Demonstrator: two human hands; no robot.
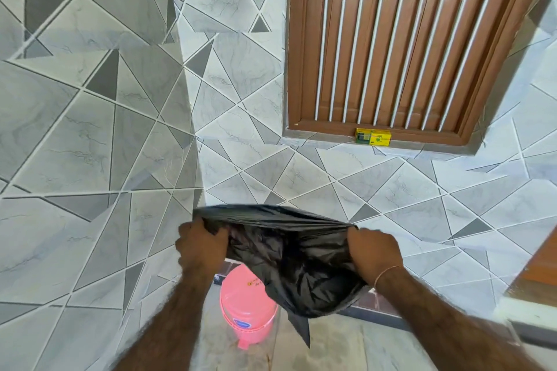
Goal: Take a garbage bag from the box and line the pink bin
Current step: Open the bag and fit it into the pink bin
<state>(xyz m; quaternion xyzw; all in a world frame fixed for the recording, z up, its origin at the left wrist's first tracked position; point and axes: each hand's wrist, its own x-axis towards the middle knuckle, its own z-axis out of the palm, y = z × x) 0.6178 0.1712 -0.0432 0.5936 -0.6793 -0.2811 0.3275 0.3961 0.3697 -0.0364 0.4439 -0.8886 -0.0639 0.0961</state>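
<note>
Tiled walls behind; both hands, left [202, 245] and right [373, 253], clamp the limp, slippery garbage bag's [289, 259] mouth above the pink bin [245, 307].

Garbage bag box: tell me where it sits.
The yellow-green box sits upper right in the head view, on the sill below the brown barred window.

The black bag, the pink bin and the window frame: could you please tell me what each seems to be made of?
Black bag: thin plastic film, slightly glossy, judging by its fine crinkles and soft sheen. Pink bin: moulded plastic, smooth and semi-glossy, uniform in colour. Window frame: probably brown-painted wood, as faint grain shows; the pale bars look like metal, though that is uncertain.
</note>
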